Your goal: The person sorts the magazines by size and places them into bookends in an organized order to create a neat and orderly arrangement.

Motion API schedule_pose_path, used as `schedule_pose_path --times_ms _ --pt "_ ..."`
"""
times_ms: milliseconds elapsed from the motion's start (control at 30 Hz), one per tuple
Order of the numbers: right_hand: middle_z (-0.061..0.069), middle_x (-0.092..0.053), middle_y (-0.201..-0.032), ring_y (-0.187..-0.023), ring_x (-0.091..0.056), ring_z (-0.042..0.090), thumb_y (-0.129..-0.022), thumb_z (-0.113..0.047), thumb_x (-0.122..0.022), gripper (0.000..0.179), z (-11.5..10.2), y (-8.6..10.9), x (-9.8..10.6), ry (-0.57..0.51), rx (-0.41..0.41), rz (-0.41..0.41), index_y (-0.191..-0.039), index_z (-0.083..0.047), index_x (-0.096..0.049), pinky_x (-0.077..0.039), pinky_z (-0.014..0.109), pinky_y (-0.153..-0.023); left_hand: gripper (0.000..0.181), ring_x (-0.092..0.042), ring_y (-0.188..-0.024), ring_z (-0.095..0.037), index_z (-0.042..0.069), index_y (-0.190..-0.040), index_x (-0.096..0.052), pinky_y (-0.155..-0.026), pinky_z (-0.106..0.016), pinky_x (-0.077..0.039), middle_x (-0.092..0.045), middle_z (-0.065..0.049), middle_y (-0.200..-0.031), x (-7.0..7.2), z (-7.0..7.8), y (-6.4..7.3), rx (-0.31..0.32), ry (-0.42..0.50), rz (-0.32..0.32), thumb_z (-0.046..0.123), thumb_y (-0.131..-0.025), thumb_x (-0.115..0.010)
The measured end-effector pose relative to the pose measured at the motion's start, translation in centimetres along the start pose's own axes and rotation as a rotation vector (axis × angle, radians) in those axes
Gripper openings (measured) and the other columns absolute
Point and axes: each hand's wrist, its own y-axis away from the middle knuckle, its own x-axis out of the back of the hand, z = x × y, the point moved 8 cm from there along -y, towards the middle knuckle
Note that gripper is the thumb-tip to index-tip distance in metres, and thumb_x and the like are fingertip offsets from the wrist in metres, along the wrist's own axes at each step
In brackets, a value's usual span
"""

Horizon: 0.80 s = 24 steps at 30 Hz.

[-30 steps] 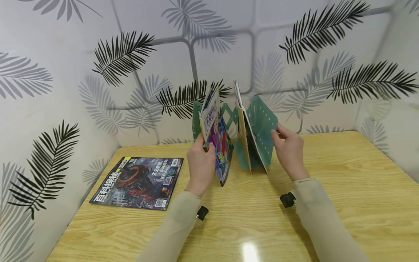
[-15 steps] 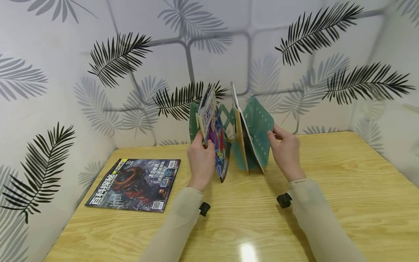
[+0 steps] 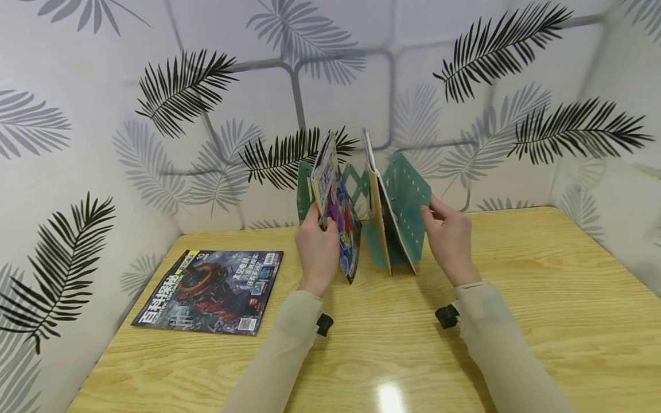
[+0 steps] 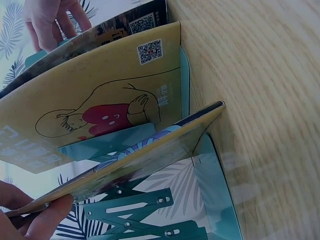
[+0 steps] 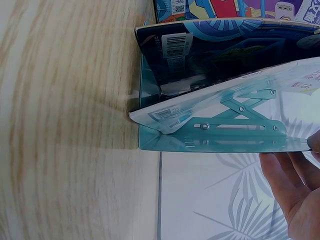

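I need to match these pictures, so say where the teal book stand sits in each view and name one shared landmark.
Head: the teal book stand, at centre.
Left wrist: the stand spreads from upper left to lower right.
Right wrist: the stand, centre to right.
Shared landmark: the right hand, right of centre, upper left and lower right respectively.

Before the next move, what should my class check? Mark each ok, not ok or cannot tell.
1. Left hand gripping colourful magazine: ok.
2. Right hand holding green rack by its side: ok.
3. Yellow book flush with white-faced neighbour: not ok, gap at lower front.
4. Colourful magazine's lower edge resting on the rack: cannot tell.
5. Flat magazine clear of both hands: ok.
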Motion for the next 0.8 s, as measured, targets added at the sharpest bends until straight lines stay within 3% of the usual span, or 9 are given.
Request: schedule_pose_path --times_ms 300,500,667,800 --pt "0.012 -0.071 -0.111 -0.091 -0.069 0.028 -0.098 -0.017 -0.061 0.032 -0.02 -0.04 0.07 0.006 0.007 0.007 -0.129 -0.012 -0.066 -0.041 0.010 -0.061 0.034 -0.069 -0.077 -0.025 0.003 -0.127 -0.062 -0.059 -0.038 -0.055 -0.070 -0.018 -0.108 -0.26 0.22 -0.39 -0.023 -0.058 0.015 0.001 -0.094 -0.056" --pt "0.011 -0.072 -0.109 -0.090 -0.069 0.027 -0.098 -0.017 -0.061 0.031 0.02 0.04 -0.13 0.017 0.014 0.009 -0.128 -0.012 -0.067 -0.044 0.016 -0.066 0.034 -0.070 -0.086 -0.027 0.001 -0.128 -0.062 -0.067 -0.040 -0.057 -0.070 -0.019 -0.109 -0.27 0.38 -0.53 -0.051 -0.075 0.021 0.000 -0.094 -0.057" --pt "0.011 -0.072 -0.110 -0.091 -0.069 0.027 -0.098 -0.019 -0.060 0.032 0.16 0.10 -0.22 0.022 0.007 0.007 -0.129 -0.012 -0.067 -0.044 0.016 -0.066 0.036 -0.070 -0.085 -0.027 0.000 -0.130 -0.060 -0.066 -0.039 -0.057 -0.070 -0.019 -0.107 -0.39 0.39 -0.60 -0.076 -0.111 0.022 -0.001 -0.093 -0.058" --pt "0.010 -0.072 -0.110 -0.092 -0.069 0.026 -0.098 -0.020 -0.061 0.033 0.20 -0.01 -0.06 0.028 -0.003 0.010 -0.130 -0.013 -0.066 -0.043 0.015 -0.061 0.034 -0.070 -0.085 -0.027 0.001 -0.128 -0.060 -0.066 -0.039 -0.057 -0.070 -0.019 -0.107 -0.63 0.13 -0.76 -0.057 -0.104 -0.005 0.001 -0.094 -0.058"
